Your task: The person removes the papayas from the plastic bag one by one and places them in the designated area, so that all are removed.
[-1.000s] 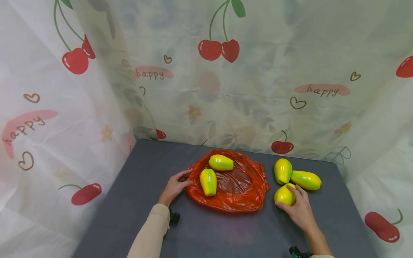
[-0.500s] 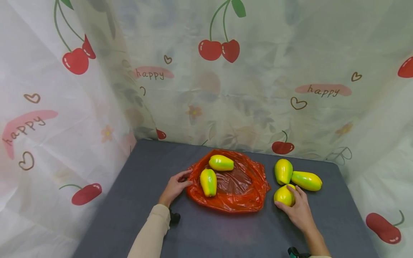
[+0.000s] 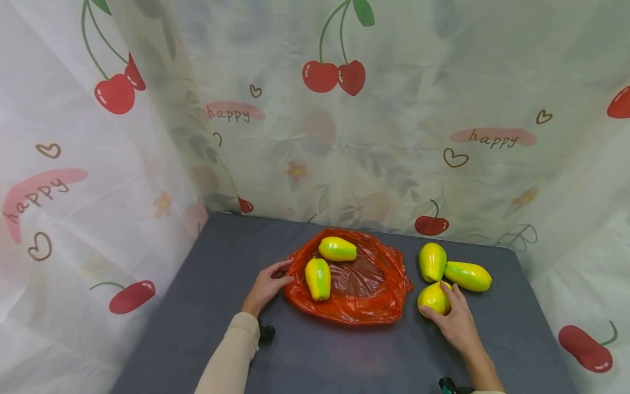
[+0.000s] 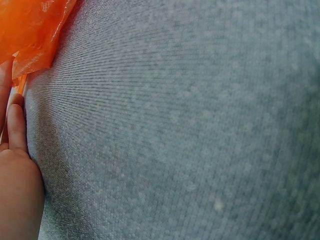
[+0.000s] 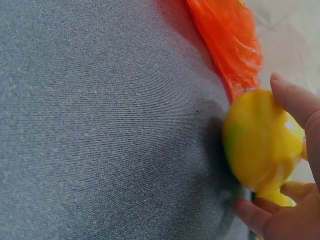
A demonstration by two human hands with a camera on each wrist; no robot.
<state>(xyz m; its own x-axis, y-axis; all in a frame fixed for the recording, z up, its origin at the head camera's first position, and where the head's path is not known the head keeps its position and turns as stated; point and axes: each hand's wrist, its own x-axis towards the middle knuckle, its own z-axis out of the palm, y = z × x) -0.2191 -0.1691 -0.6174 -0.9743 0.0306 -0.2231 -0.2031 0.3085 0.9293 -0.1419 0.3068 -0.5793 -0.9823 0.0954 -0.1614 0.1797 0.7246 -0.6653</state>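
R grip [image 3: 459, 323] (bare hand, same as the L) is grasping a yellow-green papaya [image 3: 432, 301] at lower right-of-centre in the head frame, thumb on the near side, fingers over its R side. R wrist view agrees: thumb on one side of the fruit, other fingertips near the opp. side, a bit blurred. L grip [image 3: 266, 287] pinches the L edge of a red plastic bag [image 3: 344, 316], approx. centre & low in the frame; bag's spread open on a dark grey surface [image 3: 315, 361].

Two papayas inside the bag: upper one [image 3: 337, 249] lies sideways, lower one [image 3: 318, 279] at the L, narrow end twd the bottom of the frame. Two more R of the bag, just beyond the held one: upright-lying papaya [image 3: 432, 261] and slanted papaya [image 3: 468, 276], meeting or nearly so; can't tell if the held one touches them.

Beige sleeve [image 3: 226, 350] at bottom L-of-centre; cherry-print backdrop [image 3: 379, 148] w/ "happy" lettering fills the upper frame.
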